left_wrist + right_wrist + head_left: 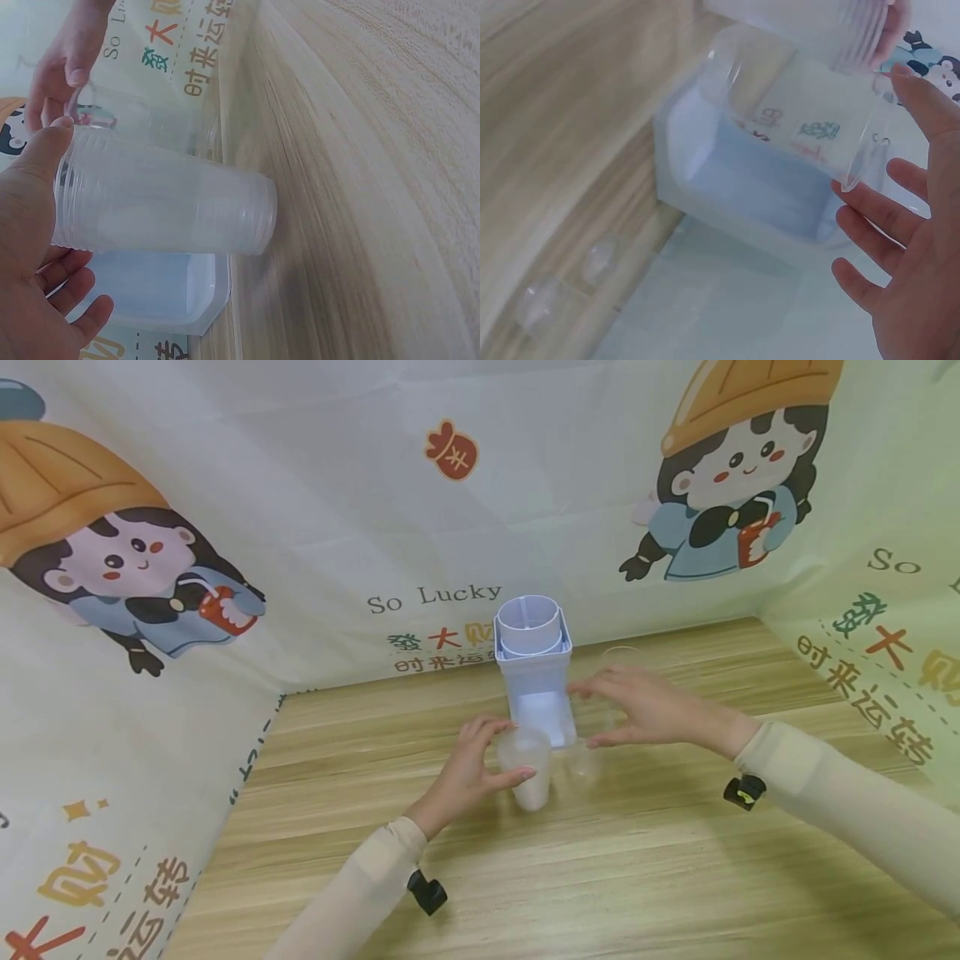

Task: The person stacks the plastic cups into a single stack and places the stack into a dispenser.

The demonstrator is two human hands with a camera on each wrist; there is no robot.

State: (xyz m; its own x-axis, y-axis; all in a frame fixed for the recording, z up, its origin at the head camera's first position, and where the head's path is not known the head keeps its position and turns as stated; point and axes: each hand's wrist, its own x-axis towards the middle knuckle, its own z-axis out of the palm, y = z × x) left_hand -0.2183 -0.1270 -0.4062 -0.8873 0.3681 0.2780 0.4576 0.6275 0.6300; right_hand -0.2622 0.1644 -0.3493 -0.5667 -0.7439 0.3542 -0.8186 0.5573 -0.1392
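My left hand (468, 767) grips a stack of nested clear plastic cups (532, 772) near the rims, thumb on one side and fingers on the other. The stack stands upright, its base at or close to the tabletop. To its right, my right hand (651, 703) pinches the rim of a single clear plastic cup (814, 112) between thumb and fingertips. That cup is beside the stack and faint in the head view. Just behind both hands stands a pale blue-white plastic holder (536, 681) with a round tube (528, 625) at its top.
A patterned cloth (337, 510) hangs behind and at both sides of the wooden table (622, 868). Behind my right hand shows the faint round rim of a clear object (622, 652). Small clear rounded things (544, 304) lie on the wood in the right wrist view.
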